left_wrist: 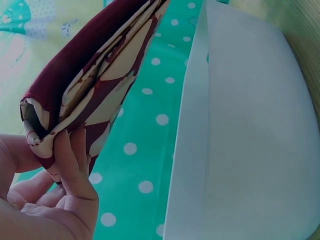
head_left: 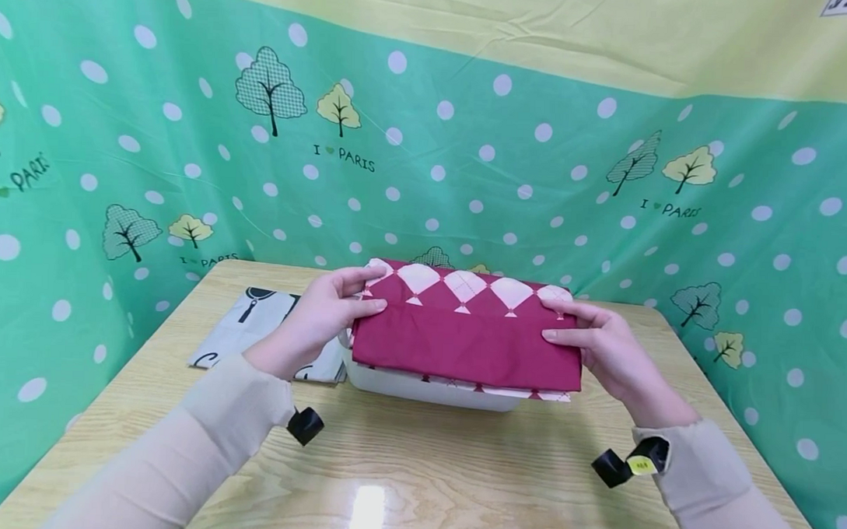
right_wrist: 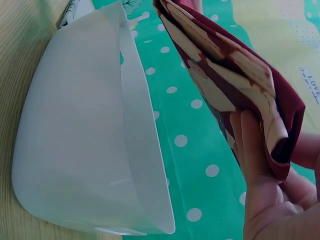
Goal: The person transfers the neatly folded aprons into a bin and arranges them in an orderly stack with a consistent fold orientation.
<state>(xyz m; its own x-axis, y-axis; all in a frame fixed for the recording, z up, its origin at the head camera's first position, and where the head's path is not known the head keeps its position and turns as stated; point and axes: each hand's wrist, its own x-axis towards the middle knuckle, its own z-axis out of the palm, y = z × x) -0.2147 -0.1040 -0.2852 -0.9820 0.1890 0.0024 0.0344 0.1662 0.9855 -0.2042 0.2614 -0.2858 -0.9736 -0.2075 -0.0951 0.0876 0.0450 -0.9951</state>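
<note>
A folded maroon cloth [head_left: 463,340] with a white diamond pattern is held up level by both hands. My left hand [head_left: 331,308] pinches its left end, thumb on one side and fingers on the other. At the right end my right hand [head_left: 606,341] pinches it the same way. Its stacked fold layers show from the side in the left wrist view, where the cloth [left_wrist: 95,75] stands apart from the white bin. Below and behind the cloth sits that white plastic bin [head_left: 426,389], mostly covered from above in the head view; its inside is hidden.
Left of the bin, a folded white cloth [head_left: 225,339] with black print lies on the wooden table [head_left: 416,467]. A green dotted curtain [head_left: 468,180] hangs around the table's back and sides.
</note>
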